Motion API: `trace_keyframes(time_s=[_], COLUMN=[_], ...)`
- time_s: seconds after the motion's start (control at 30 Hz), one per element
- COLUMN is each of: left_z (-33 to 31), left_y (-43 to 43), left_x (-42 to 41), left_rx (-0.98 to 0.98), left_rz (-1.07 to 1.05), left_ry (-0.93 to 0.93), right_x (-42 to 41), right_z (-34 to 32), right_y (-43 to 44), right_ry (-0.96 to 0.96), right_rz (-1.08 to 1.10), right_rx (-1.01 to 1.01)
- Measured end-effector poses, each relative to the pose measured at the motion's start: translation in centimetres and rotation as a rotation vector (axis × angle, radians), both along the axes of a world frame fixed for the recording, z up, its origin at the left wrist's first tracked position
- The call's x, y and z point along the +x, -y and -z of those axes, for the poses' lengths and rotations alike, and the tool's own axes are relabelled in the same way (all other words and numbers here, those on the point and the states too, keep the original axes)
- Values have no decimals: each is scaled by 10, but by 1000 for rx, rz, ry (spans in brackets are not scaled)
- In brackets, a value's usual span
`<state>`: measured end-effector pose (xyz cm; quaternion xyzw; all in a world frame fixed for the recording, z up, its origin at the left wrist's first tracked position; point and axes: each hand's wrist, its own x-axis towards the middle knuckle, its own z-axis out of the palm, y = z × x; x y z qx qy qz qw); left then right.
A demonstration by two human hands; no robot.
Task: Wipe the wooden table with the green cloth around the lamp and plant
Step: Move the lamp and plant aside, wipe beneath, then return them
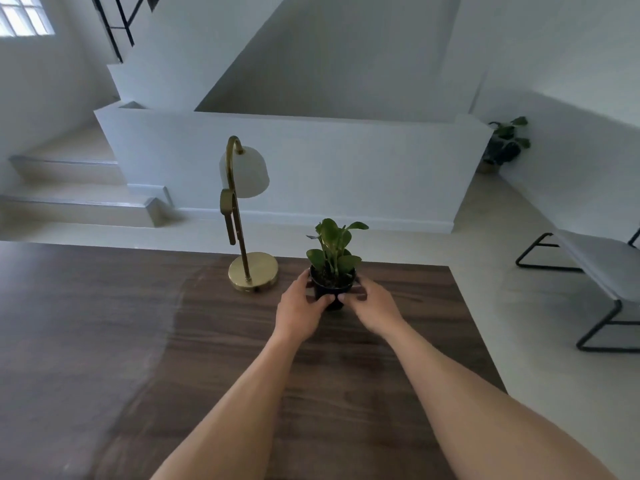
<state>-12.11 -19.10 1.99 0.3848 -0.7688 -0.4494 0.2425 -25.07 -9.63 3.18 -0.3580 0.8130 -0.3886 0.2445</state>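
A small green plant (334, 247) in a black pot (330, 289) stands near the far edge of the dark wooden table (214, 341). My left hand (299, 306) wraps the pot's left side and my right hand (372, 304) wraps its right side, thumbs nearly meeting at the front. To the left of the pot stands a brass lamp (249, 268) with a round base and a white shade (247, 171). No green cloth is in view.
The table's left part looks paler and hazy, the right part darker. A grey bench with black legs (599, 271) stands to the right on the floor. Steps rise at the far left, and another potted plant (504, 143) sits by the far wall.
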Motion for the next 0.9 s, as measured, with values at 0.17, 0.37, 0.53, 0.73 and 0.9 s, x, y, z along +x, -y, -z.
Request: trace_keyframes(time_s=[0.17,0.37,0.53,0.73,0.9], left_z=[-3,-5,-3,4,5], left_y=[-49,-104,-139,-164,-175], left_x=[4,18,30,44,55], left_rx=[-6,-17,-41,-50,-60], left_rz=[37,101,130,137,148], left_ry=[-13,-2,21,31,44], right_x=[4,17,30,42,54], right_z=[-2,1,4,9,16], right_y=[-54,-115,-157,-186,-197], right_ry=[-7,-31,-46,-20,3], right_rz=[35,75,95,99,105], right_rx=[-5,5,4,2,2])
